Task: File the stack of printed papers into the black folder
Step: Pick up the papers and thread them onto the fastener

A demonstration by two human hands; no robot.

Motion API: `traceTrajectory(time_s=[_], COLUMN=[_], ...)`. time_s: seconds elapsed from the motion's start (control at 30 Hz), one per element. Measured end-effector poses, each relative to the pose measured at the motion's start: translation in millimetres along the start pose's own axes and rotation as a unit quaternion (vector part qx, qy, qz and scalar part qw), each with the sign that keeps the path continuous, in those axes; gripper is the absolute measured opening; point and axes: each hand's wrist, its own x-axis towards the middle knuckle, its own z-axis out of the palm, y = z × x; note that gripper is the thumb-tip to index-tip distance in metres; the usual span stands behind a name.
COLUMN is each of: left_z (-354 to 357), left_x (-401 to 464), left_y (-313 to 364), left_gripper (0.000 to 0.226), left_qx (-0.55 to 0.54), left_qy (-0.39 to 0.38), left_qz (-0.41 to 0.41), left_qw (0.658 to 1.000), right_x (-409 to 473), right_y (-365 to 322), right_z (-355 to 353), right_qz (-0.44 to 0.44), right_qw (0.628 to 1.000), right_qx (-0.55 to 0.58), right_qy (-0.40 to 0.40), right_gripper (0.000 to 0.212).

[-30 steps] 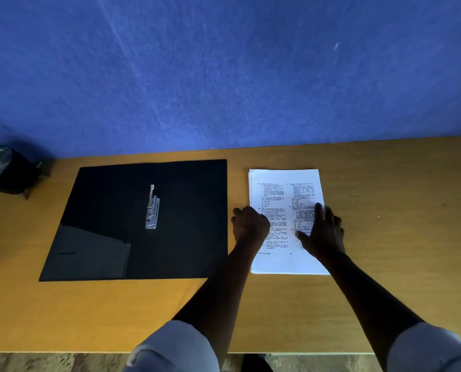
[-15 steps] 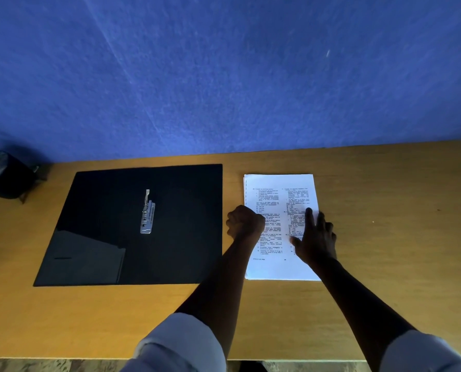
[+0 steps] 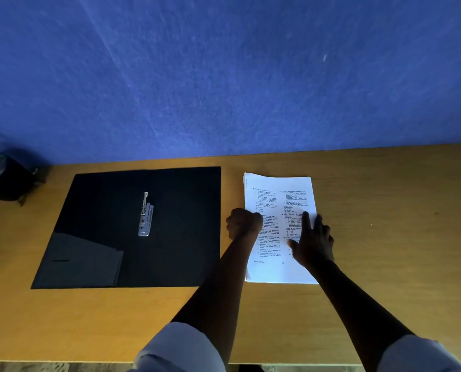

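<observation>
The black folder (image 3: 170, 237) lies open flat on the desk at left, its silver metal clip (image 3: 146, 217) in the middle. Just right of it sits the stack of printed papers (image 3: 275, 194), white with two text columns. My left hand (image 3: 244, 224) is curled at the stack's left edge, fingers tucked round the edge; the sheets fan slightly at the near left corner. My right hand (image 3: 312, 240) rests flat on the right half of the top page with its fingers straight.
The wooden desk (image 3: 385, 237) runs along a blue wall (image 3: 224, 76). A dark plant pot (image 3: 6, 178) stands at the far left corner, behind the folder. The desk's near edge crosses the bottom of the view.
Both hands stay on the paper stack. The left hand has curled tighter at the left edge, and the right hand's fingers have drawn closer together on the page.
</observation>
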Motion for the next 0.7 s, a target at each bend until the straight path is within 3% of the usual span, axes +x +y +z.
traceTrajectory(time_s=[0.27, 0.47, 0.57, 0.7], left_z=[0.4, 0.9, -3.0, -21.0], left_x=[4.0, 6.1, 7.1, 13.6], left_y=[-8.2, -16.4, -20.6, -20.5], left_gripper=[0.024, 0.031, 0.029, 0.026], left_qx=[0.033, 0.026, -0.002, -0.042], left_qy=[-0.034, -0.033, -0.032, -0.059], left_qz=[0.031, 0.092, 0.138, 0.233], left_qw=[0.998, 0.995, 0.990, 0.970], right_x=[1.0, 1.5, 4.9, 9.5], right_y=[1.7, 5.6, 11.0, 16.0], right_z=[1.7, 0.5, -4.6, -21.2], right_qz=[-0.002, 0.006, 0.034, 0.046], right_qw=[1.000, 0.999, 0.988, 0.934], right_qx=[0.010, 0.038, 0.147, 0.344], right_qy=[0.002, 0.000, 0.036, 0.086], right_gripper=[0.093, 0.099, 0.091, 0.054])
